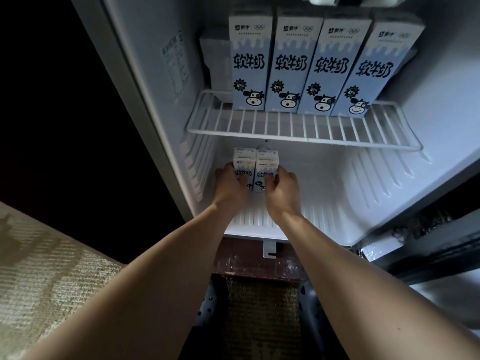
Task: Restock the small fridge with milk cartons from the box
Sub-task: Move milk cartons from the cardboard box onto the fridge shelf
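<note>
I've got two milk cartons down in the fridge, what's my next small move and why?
Probably set the two cartons down toward the back left corner, then loosen each grip. The left hand and right hand each hold one upright, side by side, under the wire shelf, with bare fridge floor to their right.

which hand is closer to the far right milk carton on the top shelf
Right. The right hand is below and left of the far right carton, gripping a lower carton in the bottom compartment; the left hand grips the neighbouring carton farther left.
</note>
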Demonstrator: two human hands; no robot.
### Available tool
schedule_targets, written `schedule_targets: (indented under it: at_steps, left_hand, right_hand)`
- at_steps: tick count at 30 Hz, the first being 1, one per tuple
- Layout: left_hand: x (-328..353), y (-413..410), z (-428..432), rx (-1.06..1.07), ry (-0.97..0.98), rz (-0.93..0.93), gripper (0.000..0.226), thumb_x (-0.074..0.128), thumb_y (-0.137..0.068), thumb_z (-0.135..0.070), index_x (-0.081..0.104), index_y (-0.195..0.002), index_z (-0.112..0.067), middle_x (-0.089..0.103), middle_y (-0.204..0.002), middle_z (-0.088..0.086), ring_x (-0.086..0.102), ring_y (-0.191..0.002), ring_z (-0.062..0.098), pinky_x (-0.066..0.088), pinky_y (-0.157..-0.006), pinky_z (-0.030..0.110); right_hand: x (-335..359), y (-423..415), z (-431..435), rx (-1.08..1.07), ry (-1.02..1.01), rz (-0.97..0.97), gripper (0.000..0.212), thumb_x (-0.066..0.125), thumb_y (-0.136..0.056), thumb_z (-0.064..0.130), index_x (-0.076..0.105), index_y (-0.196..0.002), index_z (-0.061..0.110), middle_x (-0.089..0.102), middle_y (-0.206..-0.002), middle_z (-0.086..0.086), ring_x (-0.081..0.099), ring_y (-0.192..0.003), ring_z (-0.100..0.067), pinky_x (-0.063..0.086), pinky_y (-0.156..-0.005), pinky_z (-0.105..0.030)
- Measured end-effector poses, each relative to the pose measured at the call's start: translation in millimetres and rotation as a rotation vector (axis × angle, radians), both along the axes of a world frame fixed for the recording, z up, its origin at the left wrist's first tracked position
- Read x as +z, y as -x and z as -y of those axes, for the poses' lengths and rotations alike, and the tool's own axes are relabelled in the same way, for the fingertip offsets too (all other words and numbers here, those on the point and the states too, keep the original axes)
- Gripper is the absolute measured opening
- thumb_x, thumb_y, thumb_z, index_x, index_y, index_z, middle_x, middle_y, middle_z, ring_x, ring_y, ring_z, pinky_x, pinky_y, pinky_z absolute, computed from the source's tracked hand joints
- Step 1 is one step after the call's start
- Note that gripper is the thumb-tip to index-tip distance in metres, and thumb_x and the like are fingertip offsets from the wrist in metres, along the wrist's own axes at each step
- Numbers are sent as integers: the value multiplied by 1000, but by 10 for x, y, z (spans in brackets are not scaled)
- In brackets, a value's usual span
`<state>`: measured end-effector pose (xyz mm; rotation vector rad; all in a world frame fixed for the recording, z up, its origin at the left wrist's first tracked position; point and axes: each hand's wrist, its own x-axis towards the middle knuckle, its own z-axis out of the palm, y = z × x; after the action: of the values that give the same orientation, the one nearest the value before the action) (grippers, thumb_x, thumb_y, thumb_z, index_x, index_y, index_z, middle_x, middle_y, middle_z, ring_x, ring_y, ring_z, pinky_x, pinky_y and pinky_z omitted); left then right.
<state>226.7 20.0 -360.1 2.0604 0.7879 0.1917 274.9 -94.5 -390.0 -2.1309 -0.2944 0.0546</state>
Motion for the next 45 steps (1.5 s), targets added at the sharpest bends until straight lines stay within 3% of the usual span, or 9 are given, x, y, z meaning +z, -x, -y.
schedule_targets:
  at_steps: [5, 8, 11, 14, 20, 24, 31, 41, 45]
  left_hand:
    - [-110, -5, 16, 77, 73, 27, 27, 59, -97, -19, 51, -120, -8, 57, -120, 10, 59, -103, 24, 49, -85, 33]
    - [-121, 0, -6, 102, 87, 2, 23, 63, -95, -22, 48, -106, -8, 62, -107, 10, 59, -93, 23, 46, -76, 32]
    - [-101, 17, -31, 98, 81, -10, 26, 64, -95, -23, 48, -108, -7, 59, -98, 5, 56, -86, 21, 41, -71, 29]
    - [-103, 23, -21, 100, 90, -10, 24, 62, -97, -22, 49, -109, -7, 55, -87, -1, 54, -83, 20, 39, -69, 27]
    - [-34, -55, -35, 119, 107, -1, 27, 61, -97, -18, 50, -117, -5, 64, -111, 9, 62, -102, 27, 42, -73, 27]
    - [-85, -43, -46, 125, 96, 6, 27, 62, -96, -20, 49, -116, -5, 64, -113, 10, 63, -103, 28, 44, -74, 28]
    - [-85, -41, -69, 131, 80, -3, 27, 61, -96, -22, 48, -114, -6, 64, -109, 11, 63, -101, 29, 49, -78, 31]
    - [-119, -20, -66, 107, 46, -6, 29, 59, -98, -24, 48, -120, -9, 64, -120, 11, 62, -108, 30, 52, -91, 40]
    - [-126, -28, -58, 112, 34, -8, 28, 58, -97, -26, 49, -120, -12, 63, -121, 9, 62, -108, 29, 53, -92, 41]
  right_hand:
    - [-41, -45, -3, -97, -52, -32, 26, 64, -93, 31, 56, -90, 7, 61, -87, -10, 61, -73, -21, 36, -53, -19]
    - [-38, 19, 8, -84, -80, -57, 28, 66, -93, 31, 50, -94, 8, 60, -89, -9, 61, -76, -20, 39, -55, -22]
    - [-18, 105, 82, -34, -71, -106, 22, 62, -97, 26, 46, -103, 11, 61, -97, -5, 61, -83, -16, 41, -55, -16]
    - [46, 108, 124, -47, 7, -88, 19, 56, -101, 27, 51, -105, 10, 64, -92, -2, 61, -80, -19, 48, -62, -31]
    - [75, 52, 56, -61, -4, -121, 16, 55, -101, 24, 51, -101, 8, 66, -89, -7, 60, -75, -18, 38, -53, -22]
    - [104, 26, 30, -65, -12, -122, 16, 54, -102, 24, 49, -101, 9, 64, -89, -7, 56, -74, -18, 37, -52, -23]
    - [85, 51, 19, -52, -59, -177, 20, 53, -102, 28, 52, -109, 9, 65, -96, -4, 60, -84, -19, 41, -69, -27]
    - [29, 53, 66, 21, -9, -179, 25, 57, -100, 23, 52, -119, 7, 58, -100, 0, 60, -93, -19, 49, -78, -30]
    - [24, 66, 77, 39, 24, -172, 26, 54, -102, 25, 52, -122, 8, 58, -101, 1, 58, -90, -17, 45, -73, -27]
